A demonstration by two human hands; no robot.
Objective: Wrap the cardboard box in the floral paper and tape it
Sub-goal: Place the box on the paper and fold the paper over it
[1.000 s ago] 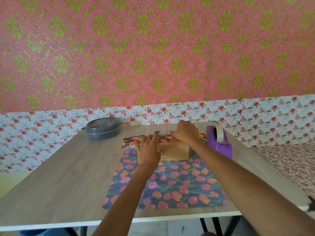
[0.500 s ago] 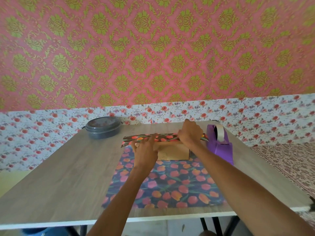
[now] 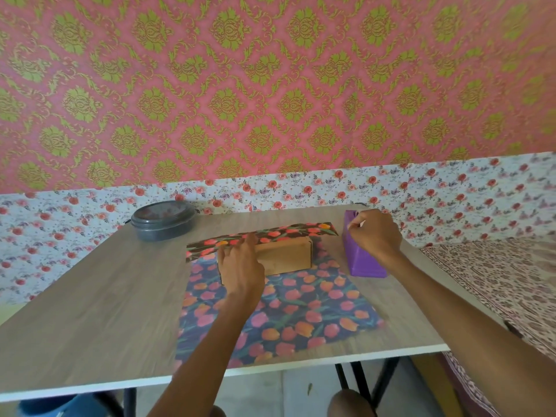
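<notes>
The cardboard box [image 3: 285, 257] sits on the floral paper [image 3: 279, 314] toward the far edge of the table [image 3: 90, 296], its long axis running left to right, parallel to that edge. The paper's far flap is folded over the box top. The rest lies flat, reaching to the near edge. The box's plain brown front and right end are uncovered.

The left hand [image 3: 240, 266] lies flat, fingers extended, pressing the flap down at the box's left end. The right hand [image 3: 374, 233] is curled over the top of the purple tape dispenser [image 3: 361, 260], which stands just right of the box near the right edge. Thumb and forefinger are drawn together, but I cannot tell whether they hold a tape end.

The flap lies just left of the right hand, so I judge any tape travels leftward across to it. A grey lidded container [image 3: 164, 219] stands at the far left corner.
</notes>
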